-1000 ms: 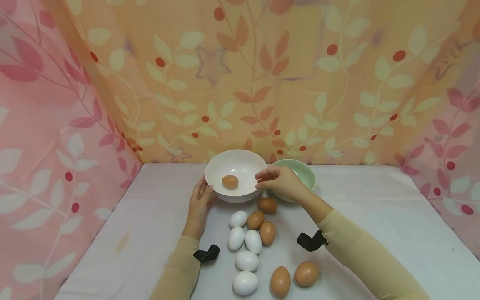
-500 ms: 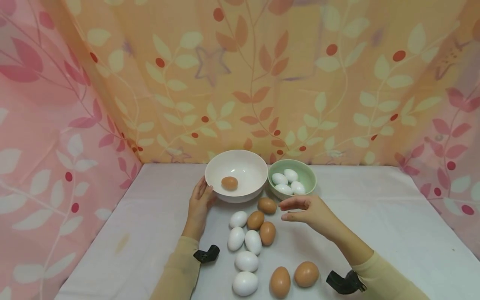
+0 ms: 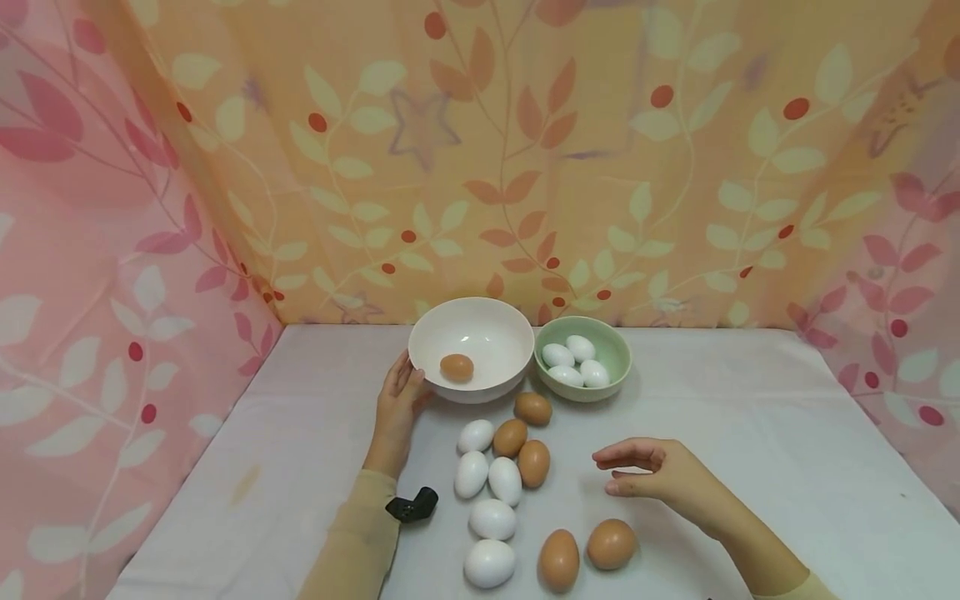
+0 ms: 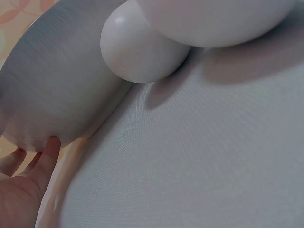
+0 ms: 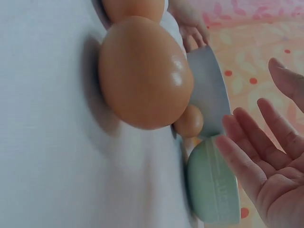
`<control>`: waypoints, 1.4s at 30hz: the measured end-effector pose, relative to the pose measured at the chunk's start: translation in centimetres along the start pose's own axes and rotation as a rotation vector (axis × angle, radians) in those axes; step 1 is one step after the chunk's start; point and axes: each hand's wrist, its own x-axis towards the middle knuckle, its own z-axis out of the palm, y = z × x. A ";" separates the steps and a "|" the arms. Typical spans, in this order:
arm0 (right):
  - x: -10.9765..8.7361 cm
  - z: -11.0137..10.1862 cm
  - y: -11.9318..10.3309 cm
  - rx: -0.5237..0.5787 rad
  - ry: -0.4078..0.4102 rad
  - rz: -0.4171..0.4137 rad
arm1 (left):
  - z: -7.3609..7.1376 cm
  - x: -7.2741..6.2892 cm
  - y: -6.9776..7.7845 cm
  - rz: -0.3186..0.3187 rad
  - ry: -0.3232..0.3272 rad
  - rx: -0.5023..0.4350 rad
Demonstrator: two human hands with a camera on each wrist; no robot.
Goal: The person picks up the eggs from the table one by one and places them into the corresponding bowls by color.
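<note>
At the left side of a white bowl (image 3: 495, 387), my left hand (image 3: 393, 417) holds the outer wall, its thumb on the near side and its fingers round the left. The left wrist view shows fingertips (image 4: 53, 145) against that wall. One brown egg (image 3: 457, 367) lies inside the bowl. My right hand (image 3: 667, 479) hovers over the table with nothing in it, thumb and fingers apart. Close by are two brown eggs (image 3: 611, 544), and farther left a group of several white eggs (image 3: 492, 519) with three brown eggs (image 3: 534, 463).
A green bowl (image 3: 583, 392) with several white eggs (image 3: 581, 348) in it stands against the right side of the white bowl. White cloth covers the table (image 3: 300, 500). A patterned curtain (image 3: 525, 150) hangs behind and along both sides.
My right hand has moved from above the white bowl's right rim toward me and to the right, uncovering the green bowl. My left hand has stayed at the white bowl.
</note>
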 end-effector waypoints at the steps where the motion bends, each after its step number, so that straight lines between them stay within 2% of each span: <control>1: -0.2 0.0 0.2 0.005 0.002 0.008 | 0.0 0.0 0.0 -0.002 0.001 0.000; 7: -1.2 -0.1 1.5 0.026 0.003 0.044 | 0.0 -0.1 0.2 -0.009 0.000 -0.008; 23: -2.1 0.6 4.4 0.101 -0.112 0.070 | 0.1 -0.1 0.1 0.000 0.002 -0.004; 35: -2.4 1.0 5.0 0.139 -0.212 -0.018 | 0.0 -0.1 0.1 -0.004 0.006 0.000; 42: -2.4 1.4 5.3 0.105 -0.203 -0.043 | 0.1 -0.2 0.2 -0.005 0.008 -0.007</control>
